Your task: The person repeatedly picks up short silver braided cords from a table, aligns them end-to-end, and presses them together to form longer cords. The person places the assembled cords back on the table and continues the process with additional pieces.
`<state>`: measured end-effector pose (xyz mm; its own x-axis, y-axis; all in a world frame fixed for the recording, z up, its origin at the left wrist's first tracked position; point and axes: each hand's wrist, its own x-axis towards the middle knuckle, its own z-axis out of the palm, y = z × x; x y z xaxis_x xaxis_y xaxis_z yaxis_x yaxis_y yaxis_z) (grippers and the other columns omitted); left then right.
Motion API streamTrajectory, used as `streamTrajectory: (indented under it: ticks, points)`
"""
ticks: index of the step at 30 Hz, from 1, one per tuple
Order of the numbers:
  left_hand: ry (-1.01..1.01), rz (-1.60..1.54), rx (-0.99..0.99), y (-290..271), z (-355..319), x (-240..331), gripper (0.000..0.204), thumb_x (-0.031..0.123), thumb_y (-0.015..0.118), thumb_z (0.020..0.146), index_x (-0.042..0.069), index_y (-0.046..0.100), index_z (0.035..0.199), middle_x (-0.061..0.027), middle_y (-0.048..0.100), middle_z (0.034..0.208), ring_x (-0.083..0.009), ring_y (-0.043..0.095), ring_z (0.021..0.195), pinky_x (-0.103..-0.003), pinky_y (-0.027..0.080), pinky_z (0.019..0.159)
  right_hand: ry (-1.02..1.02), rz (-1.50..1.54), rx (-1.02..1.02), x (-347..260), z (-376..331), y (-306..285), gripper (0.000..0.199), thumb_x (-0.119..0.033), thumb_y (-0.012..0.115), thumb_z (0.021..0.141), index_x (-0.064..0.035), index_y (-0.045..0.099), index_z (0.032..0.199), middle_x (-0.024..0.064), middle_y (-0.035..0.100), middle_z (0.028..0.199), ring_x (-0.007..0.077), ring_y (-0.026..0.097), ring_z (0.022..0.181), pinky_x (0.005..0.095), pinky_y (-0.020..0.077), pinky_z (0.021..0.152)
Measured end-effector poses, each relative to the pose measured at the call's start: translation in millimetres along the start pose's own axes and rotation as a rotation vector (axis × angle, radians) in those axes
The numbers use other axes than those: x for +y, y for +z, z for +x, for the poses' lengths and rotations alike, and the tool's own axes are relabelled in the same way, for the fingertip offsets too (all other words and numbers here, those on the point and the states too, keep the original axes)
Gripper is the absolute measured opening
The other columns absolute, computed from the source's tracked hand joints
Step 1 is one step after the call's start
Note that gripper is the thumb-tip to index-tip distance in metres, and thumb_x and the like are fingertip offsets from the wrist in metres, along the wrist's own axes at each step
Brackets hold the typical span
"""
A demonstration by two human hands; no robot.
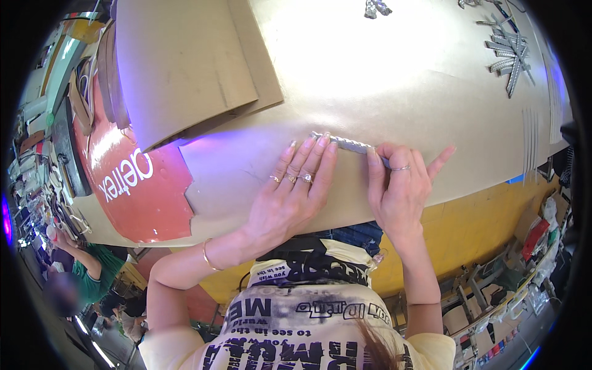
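A narrow silver braided strap (350,143) lies on the tan-covered tabletop in front of me, slanting slightly down to the right. My left hand (296,179) rests flat, fingers stretched out, with the fingertips pressing on the strap's left end. At the other end, my right hand (401,179) pinches the strap between thumb and forefinger, the little finger sticking out. Part of the strap's right end is hidden by that hand. Farther off at the right, a loose heap of similar braided straps (510,52) lies on the table.
A folded brown board (185,68) covers the upper left, beside a torn red sheet (139,185). Small braided pieces (377,8) lie at the far edge, thin strips (530,145) at the right. A person in green (102,271) is at the lower left; cluttered shelving (493,308) stands lower right.
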<state>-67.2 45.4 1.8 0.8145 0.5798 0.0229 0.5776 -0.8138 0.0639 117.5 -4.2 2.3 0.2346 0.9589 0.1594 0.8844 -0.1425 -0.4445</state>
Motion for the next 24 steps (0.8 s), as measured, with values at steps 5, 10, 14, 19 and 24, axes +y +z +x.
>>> streamTrajectory:
  ticks: [5, 10, 14, 19, 24]
  points:
    - [-0.001, -0.030, 0.000, 0.3, -0.1, -1.1, 0.050, 0.018, 0.053, 0.090, -0.001, 0.053, 0.136, -0.0140, 0.058, 0.137, -0.0239, 0.054, 0.130, -0.041, 0.037, 0.115, 0.046, 0.015, -0.019, -5.5, -0.8, -0.9, 0.009, -0.013, 0.069, 0.088, -0.0117, 0.060, 0.088, -0.0033, 0.061, 0.079, 0.0167, 0.058, 0.078, 0.0602, -0.0023, 0.119]
    - [0.005, -0.040, -0.006, -2.1, 1.7, -0.5, 0.051, 0.018, 0.054, 0.089, -0.002, 0.053, 0.136, -0.0151, 0.058, 0.138, -0.0253, 0.054, 0.130, -0.041, 0.037, 0.115, 0.090, 0.014, -0.016, -8.6, 0.8, -0.6, 0.008, -0.013, 0.067, 0.089, -0.0111, 0.061, 0.084, -0.0026, 0.060, 0.077, 0.0181, 0.058, 0.078, 0.0597, -0.0020, 0.119]
    - [0.002, -0.008, -0.006, -3.5, 3.5, 2.4, 0.051, 0.016, 0.053, 0.089, -0.002, 0.053, 0.137, -0.0162, 0.057, 0.137, -0.0265, 0.053, 0.131, -0.042, 0.037, 0.115, 0.110, 0.008, -0.041, -9.7, 2.2, -1.2, 0.009, -0.014, 0.067, 0.089, -0.0107, 0.061, 0.084, -0.0022, 0.060, 0.076, 0.0183, 0.057, 0.077, 0.0596, -0.0016, 0.119]
    - [-0.013, 0.015, 0.004, -4.7, 5.9, 7.1, 0.049, 0.013, 0.052, 0.089, -0.003, 0.054, 0.135, -0.0174, 0.058, 0.136, -0.0269, 0.055, 0.129, -0.041, 0.039, 0.114, 0.107, 0.018, -0.023, -10.2, 2.8, -0.2, 0.009, -0.014, 0.067, 0.089, -0.0105, 0.061, 0.084, -0.0018, 0.059, 0.075, 0.0185, 0.057, 0.077, 0.0609, -0.0005, 0.119]
    - [-0.019, 0.073, 0.005, -6.2, 9.8, 12.1, 0.046, 0.011, 0.051, 0.090, -0.004, 0.055, 0.133, -0.0190, 0.059, 0.134, -0.0279, 0.058, 0.126, -0.041, 0.042, 0.112, 0.122, 0.009, -0.034, -11.0, 2.3, -0.3, 0.009, -0.014, 0.067, 0.089, -0.0104, 0.061, 0.084, -0.0018, 0.059, 0.075, 0.0189, 0.057, 0.078, 0.0625, 0.0005, 0.118]
